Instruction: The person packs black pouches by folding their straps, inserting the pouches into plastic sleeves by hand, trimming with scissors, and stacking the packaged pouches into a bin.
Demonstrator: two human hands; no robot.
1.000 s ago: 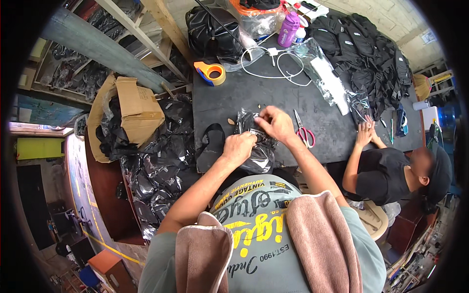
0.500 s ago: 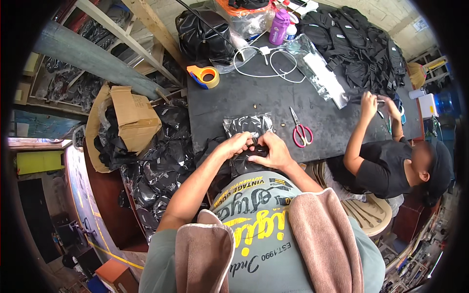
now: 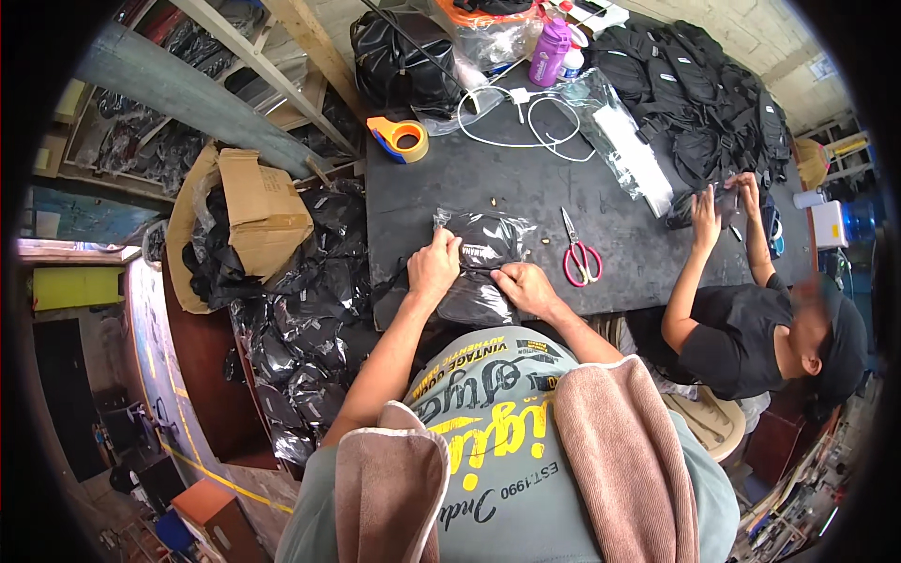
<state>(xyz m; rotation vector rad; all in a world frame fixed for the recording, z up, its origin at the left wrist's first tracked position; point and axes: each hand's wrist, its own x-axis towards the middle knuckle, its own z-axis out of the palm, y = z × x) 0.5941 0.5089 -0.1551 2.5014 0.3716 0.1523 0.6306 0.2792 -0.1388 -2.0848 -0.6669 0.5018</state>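
A black item in a transparent plastic bag [image 3: 476, 298] lies at the table's near edge, in front of my body. My left hand [image 3: 435, 266] is closed in a fist on the bag's left edge. On the other side, my right hand [image 3: 527, 287] pinches the plastic between thumb and fingers. Between the hands the film looks stretched and creased, with shiny highlights. A pair of scissors with dark pink handles [image 3: 580, 258] rests to the right of the bag, blades pointing away.
Beyond lie a tape dispenser [image 3: 399, 140], a white cable [image 3: 507, 143] and a purple bottle [image 3: 550, 53]. Black backpacks [image 3: 690, 80] are heaped at the far right. A co-worker [image 3: 741, 328] at right handles a dark wrapped item. Left of the table, plastic-wrapped goods [image 3: 300, 357] and a cardboard box [image 3: 267, 211] are piled.
My hands have moved apart from the middle of the bag, the left to its left edge, the right to its right side. The co-worker's hands have shifted slightly.
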